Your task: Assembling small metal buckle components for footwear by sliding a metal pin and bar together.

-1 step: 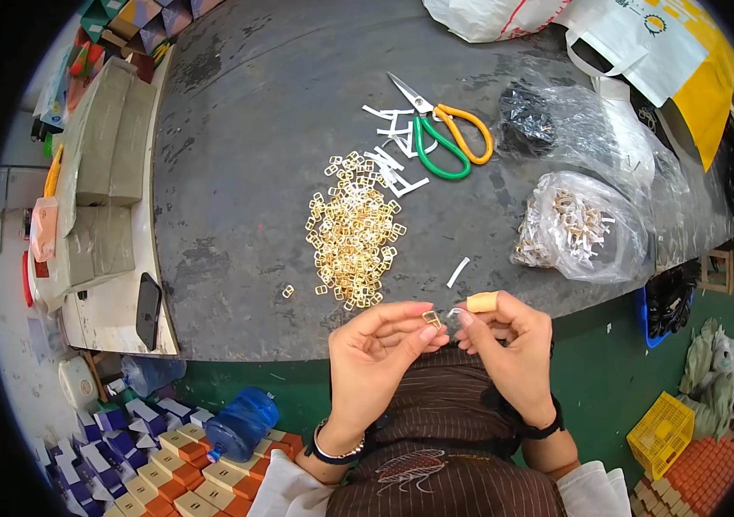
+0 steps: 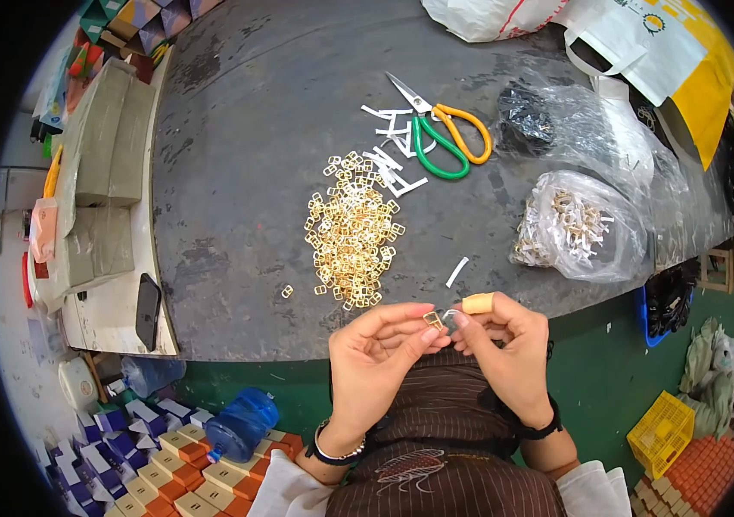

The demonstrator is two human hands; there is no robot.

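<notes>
Between the thumb and fingers of my left hand (image 2: 377,362) is a small gold buckle (image 2: 432,320). My right hand (image 2: 509,349), with a yellow wrap (image 2: 477,303) round one finger, pinches a short white strip (image 2: 450,314) right beside the buckle. Whether the strip passes through the buckle is too small to tell. Both hands hover at the table's near edge. Beyond them lies a heap of gold buckles (image 2: 351,241), with one loose buckle (image 2: 287,292) to its left. A single white strip (image 2: 457,271) rests above my right hand.
Scissors (image 2: 444,138) with green and orange handles lie beside several cut white strips (image 2: 394,164). On the right, a clear plastic bag (image 2: 569,224) contains buckles with white strips. A phone (image 2: 149,312) is on the left ledge. Blue water bottles (image 2: 246,422) and boxes stand below.
My right hand has shifted very slightly left, bringing the white strip a touch nearer the buckle. My left hand stays almost still.
</notes>
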